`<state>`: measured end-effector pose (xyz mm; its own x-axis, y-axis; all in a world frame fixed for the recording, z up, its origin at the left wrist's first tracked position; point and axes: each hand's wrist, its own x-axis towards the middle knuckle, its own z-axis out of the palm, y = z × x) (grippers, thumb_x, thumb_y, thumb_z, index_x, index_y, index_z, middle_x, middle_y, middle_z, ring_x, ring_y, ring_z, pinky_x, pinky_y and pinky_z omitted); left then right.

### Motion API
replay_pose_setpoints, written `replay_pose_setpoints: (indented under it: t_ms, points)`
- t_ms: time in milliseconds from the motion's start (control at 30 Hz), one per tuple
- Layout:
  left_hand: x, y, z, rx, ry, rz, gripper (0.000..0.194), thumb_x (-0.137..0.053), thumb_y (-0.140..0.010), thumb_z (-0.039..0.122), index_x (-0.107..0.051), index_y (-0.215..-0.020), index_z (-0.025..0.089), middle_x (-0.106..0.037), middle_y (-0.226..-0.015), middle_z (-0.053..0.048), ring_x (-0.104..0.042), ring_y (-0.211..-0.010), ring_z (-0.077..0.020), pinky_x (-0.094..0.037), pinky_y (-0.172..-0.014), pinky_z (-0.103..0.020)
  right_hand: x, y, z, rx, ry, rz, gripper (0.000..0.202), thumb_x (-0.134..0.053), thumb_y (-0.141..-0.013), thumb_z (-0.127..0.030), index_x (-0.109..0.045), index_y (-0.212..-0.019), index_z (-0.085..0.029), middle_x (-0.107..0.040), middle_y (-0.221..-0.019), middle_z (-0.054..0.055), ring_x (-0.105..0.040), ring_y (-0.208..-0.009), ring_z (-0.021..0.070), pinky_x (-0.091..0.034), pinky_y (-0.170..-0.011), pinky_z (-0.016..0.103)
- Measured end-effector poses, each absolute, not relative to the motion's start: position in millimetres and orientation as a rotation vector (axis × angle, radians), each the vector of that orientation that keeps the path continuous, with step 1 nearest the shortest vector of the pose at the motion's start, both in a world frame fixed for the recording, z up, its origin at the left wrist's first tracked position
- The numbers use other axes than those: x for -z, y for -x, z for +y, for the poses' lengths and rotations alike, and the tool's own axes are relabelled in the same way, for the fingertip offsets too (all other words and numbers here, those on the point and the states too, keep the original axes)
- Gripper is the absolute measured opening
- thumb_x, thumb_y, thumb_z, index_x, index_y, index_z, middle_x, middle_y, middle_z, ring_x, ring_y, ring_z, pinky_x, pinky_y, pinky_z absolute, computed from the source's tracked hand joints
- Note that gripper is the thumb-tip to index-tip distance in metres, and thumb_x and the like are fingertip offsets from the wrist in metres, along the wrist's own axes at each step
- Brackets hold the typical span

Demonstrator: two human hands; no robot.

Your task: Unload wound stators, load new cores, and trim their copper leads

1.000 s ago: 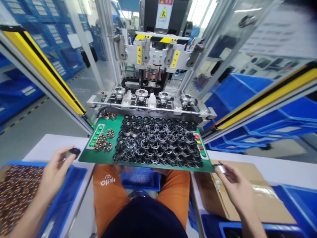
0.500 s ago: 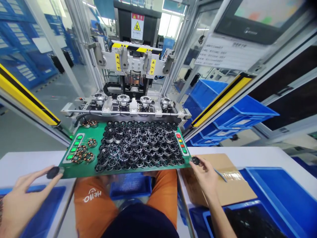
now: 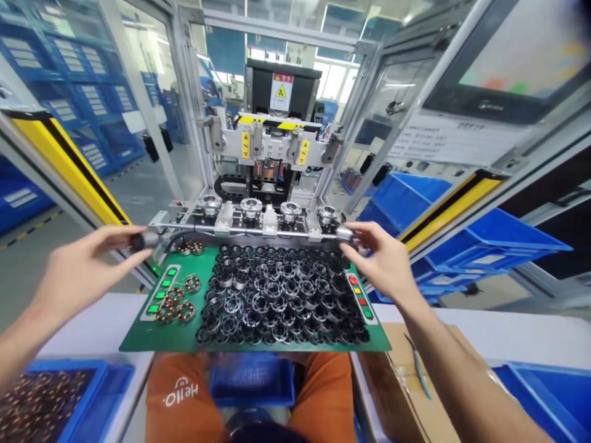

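My left hand (image 3: pixel 83 264) pinches a round, dark and silver motor part (image 3: pixel 148 240) between thumb and fingertips, just left of the machine's fixture row. On the other side, my right hand (image 3: pixel 385 261) grips a similar silver motor part (image 3: pixel 344 234) near the row's right end. Motion smears both parts somewhat. Between the hands, several metal fixtures (image 3: pixel 252 209) line a rail. Below them, many black stator cores (image 3: pixel 277 289) cover the green work surface (image 3: pixel 138 335), with a few copper-wound stators (image 3: pixel 186 312) at the left.
Button panels sit left (image 3: pixel 159 292) and right (image 3: pixel 360 298) on the green surface. Yellow guard bars (image 3: pixel 69 166) flank the opening. Pliers (image 3: pixel 421 372) lie on cardboard (image 3: pixel 399 344) at right. A blue bin (image 3: pixel 99 375) of copper-wound stators stands lower left.
Both hands have risen and moved forward from the green surface's front corners to the ends of the fixture row, still holding their parts. The view has tilted up.
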<state>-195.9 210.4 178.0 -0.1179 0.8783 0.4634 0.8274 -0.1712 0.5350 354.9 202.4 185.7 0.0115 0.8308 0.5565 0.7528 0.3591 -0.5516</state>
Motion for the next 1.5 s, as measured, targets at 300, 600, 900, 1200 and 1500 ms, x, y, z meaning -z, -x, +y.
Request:
replay_pose_setpoints:
  t_ms: [300, 600, 900, 1200, 1500]
  points:
    - [-204.9, 151.1, 422.5, -0.690, -2.405, 1.736, 0.056, -0.089, -0.093, 0.024, -0.071, -0.146, 0.020, -0.082, -0.127, -0.010, -0.078, -0.121, -0.0311, -0.062, -0.115, -0.053, -218.9, -166.4, 430.0, 0.013, 1.518, -2.380, 0.041, -0.081, -0.106, -0.039, -0.073, -0.141, -0.020, -0.074, -0.142, 0.013, -0.074, -0.125, 0.0293, -0.064, -0.109, 0.053]
    - [-175.2, 161.6, 496.8, -0.461, -2.340, 1.610, 0.044, -0.093, -0.098, 0.032, -0.077, -0.136, 0.016, -0.081, -0.125, -0.011, -0.079, -0.113, -0.0276, -0.065, -0.113, -0.052, -199.7, -149.5, 487.6, 0.034, 1.666, -2.734, 0.045, -0.078, -0.109, -0.046, -0.071, -0.146, -0.022, -0.070, -0.149, 0.013, -0.073, -0.127, 0.0300, -0.065, -0.105, 0.053]
    - [-188.7, 154.5, 521.4, -0.219, -2.448, 1.525, 0.037, -0.097, -0.094, 0.029, -0.080, -0.125, 0.016, -0.080, -0.120, -0.010, -0.077, -0.117, -0.0290, -0.063, -0.116, -0.054, -211.1, -144.5, 508.6, -0.105, 1.601, -2.909, 0.045, -0.079, -0.108, -0.046, -0.072, -0.145, -0.021, -0.071, -0.147, 0.013, -0.074, -0.125, 0.0300, -0.066, -0.105, 0.052]
    - [-206.4, 149.5, 531.3, -0.012, -2.405, 1.498, 0.040, -0.094, -0.096, 0.025, -0.079, -0.132, 0.017, -0.081, -0.121, -0.009, -0.079, -0.111, -0.0272, -0.066, -0.111, -0.051, -223.1, -144.8, 520.9, -0.175, 1.571, -3.000, 0.042, -0.078, -0.109, -0.045, -0.073, -0.142, -0.021, -0.072, -0.145, 0.012, -0.074, -0.123, 0.0295, -0.066, -0.104, 0.051]
    - [-110.6, 144.9, 450.2, -0.565, -2.574, 1.619, 0.075, -0.073, -0.110, 0.033, -0.042, -0.175, 0.016, -0.033, -0.186, -0.022, -0.032, -0.173, -0.0412, -0.033, -0.143, -0.068, -157.9, -136.7, 438.4, 0.188, 1.727, -2.680, 0.051, -0.078, -0.108, -0.045, -0.068, -0.153, -0.022, -0.065, -0.158, 0.015, -0.069, -0.136, 0.0334, -0.062, -0.112, 0.058]
